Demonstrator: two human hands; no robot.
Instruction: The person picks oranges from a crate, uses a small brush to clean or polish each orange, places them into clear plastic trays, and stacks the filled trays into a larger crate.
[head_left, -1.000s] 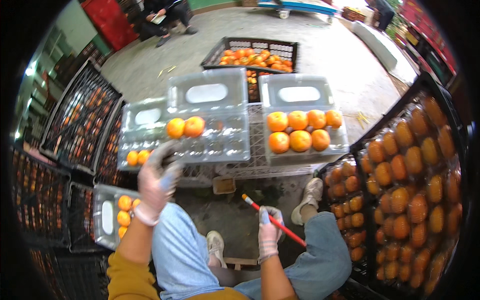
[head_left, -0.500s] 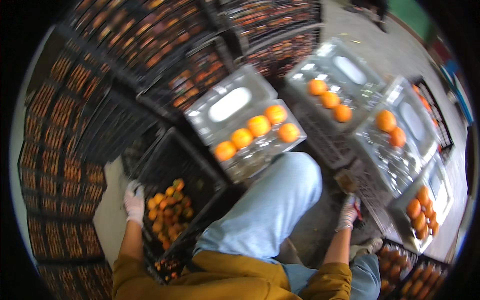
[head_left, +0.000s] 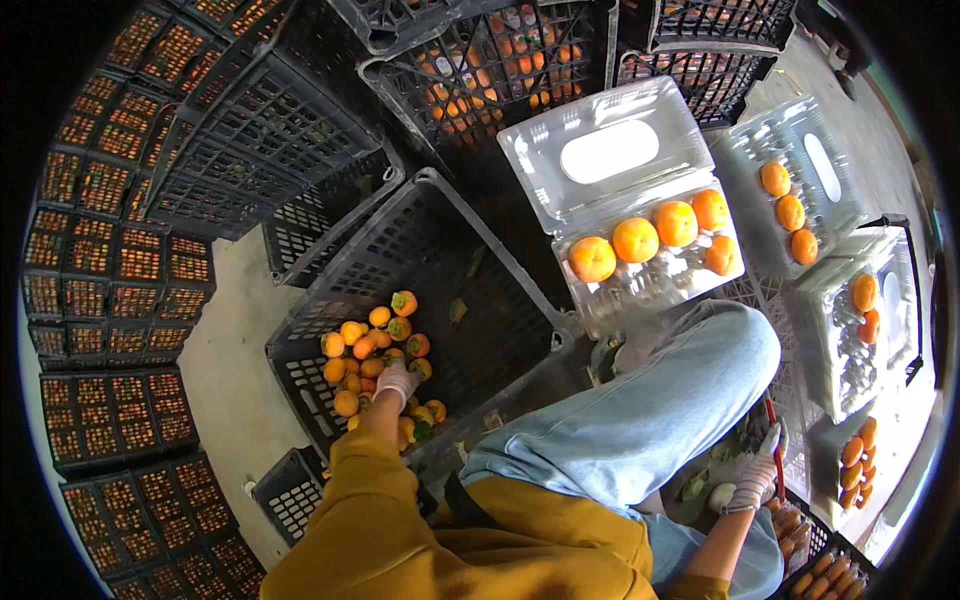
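My left hand (head_left: pixel 398 382), in a pale striped glove, reaches into a black plastic crate (head_left: pixel 505 262) among orange persimmons (head_left: pixel 352 332). Its fingertips are lost among the fruit, so whether they grip one cannot be made out. My right hand (head_left: pixel 752 484), gloved the same way, is closed around a red-handled tool (head_left: pixel 774 440) beside my bent knee; the tool's working end is hidden. Past the knee lies an opened clear plastic clamshell box (head_left: pixel 592 160), its lid folded back. Several persimmons (head_left: pixel 635 240) sit in its moulded cups, while other cups hold none.
More open clamshells (head_left: pixel 790 150) with persimmons stand to the right. Stacked black crates (head_left: pixel 270 130) rise at the left and back, many filled with fruit. Packed fruit lies in a crate (head_left: pixel 825 570) at lower right. Leaves (head_left: pixel 695 485) lie near my right hand.
My left hand has moved from outside the crate's left side to the persimmons inside. The view has swung, shifting crates and clamshells across it. My right hand still holds the red-handled tool.
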